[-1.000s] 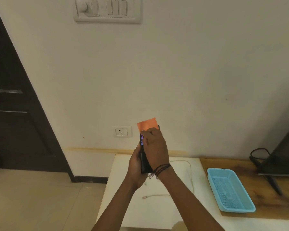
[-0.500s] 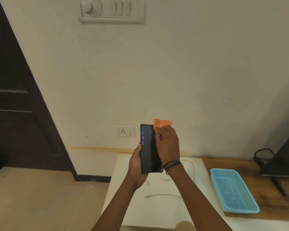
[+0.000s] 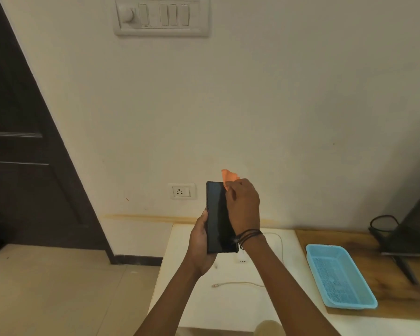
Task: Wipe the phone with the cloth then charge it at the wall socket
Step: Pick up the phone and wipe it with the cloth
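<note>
My left hand grips a black phone upright by its lower left edge, with the dark screen facing me. My right hand pinches a small orange cloth against the phone's upper right edge; most of the cloth is hidden behind the fingers. The white wall socket sits low on the wall, just left of the phone. On the white table below lie a white charger adapter and its cable, with the loose plug end pointing left.
A light blue plastic basket lies on the wooden surface to the right. A dark screen on a stand with black cables is at far right. A dark door fills the left. A switch panel is high on the wall.
The phone has turned so its whole screen faces me, and the lit digits have gone dark. My right hand with the cloth shifted from the phone's top toward its right edge.
</note>
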